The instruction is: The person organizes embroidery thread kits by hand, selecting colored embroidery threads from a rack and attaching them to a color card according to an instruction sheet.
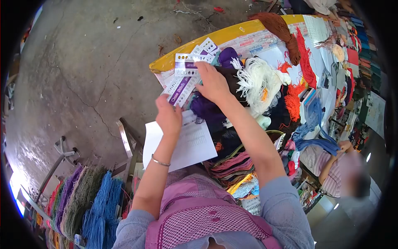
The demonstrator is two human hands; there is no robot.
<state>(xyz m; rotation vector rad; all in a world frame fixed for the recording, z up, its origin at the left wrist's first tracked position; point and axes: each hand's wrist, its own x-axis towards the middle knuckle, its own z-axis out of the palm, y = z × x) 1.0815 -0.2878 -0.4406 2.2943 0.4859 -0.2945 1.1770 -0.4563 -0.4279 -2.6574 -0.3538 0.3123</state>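
My left hand [168, 116] pinches the lower end of a white and purple cross-stitch thread card [181, 92] with punched holes along its edges. Against the right end of a second such card [185, 60], lying across the first, my right hand [213, 83] has its fingers closed. More cards [208, 45] fan out behind these at the table's corner. Beside my right hand are purple yarn [227, 57] and a large bundle of white yarn [259, 81]. A printed paper sheet [195, 143] lies below my left hand.
The table's yellow edge [199, 43] curves along the far side. Brown yarn [275, 31] and red yarn [306, 58] lie farther right. Coloured thread hanks [101, 207] hang at lower left. Another person's hand [345, 145] holds blue yarn [317, 143] on the right.
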